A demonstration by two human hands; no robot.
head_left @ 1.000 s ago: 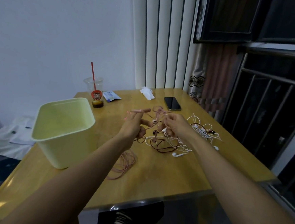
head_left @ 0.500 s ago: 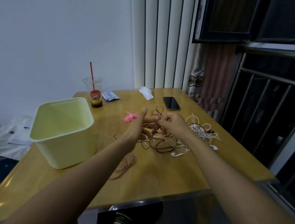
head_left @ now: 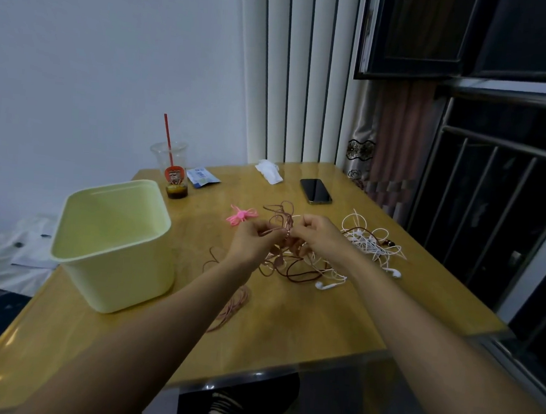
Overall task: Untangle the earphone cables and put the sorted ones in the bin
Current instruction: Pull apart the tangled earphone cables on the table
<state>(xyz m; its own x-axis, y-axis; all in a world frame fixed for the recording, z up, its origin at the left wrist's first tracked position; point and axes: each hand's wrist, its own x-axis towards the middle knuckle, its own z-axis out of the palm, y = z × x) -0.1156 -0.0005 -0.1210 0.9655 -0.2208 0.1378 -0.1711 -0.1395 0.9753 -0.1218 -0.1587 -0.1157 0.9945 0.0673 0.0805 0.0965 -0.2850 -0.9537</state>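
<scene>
Apparently little is done: the bin (head_left: 122, 280) at the left of the frame looks empty. At the centre, the left hand (head_left: 255, 243) and right hand (head_left: 321, 240) both pinch the knotted brown cable (head_left: 280, 219); at the right, white cables (head_left: 370, 244) lie tangled.

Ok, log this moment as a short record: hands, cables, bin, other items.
left hand: pinches the brown cable tangle
right hand: pinches the same tangle, loops raised over the table
white earphones: tangled heap right of the hands
pink bundle: on the table beyond the left hand
bin: left side, upright, no cable seen inside
phone: far side, screen up
</scene>
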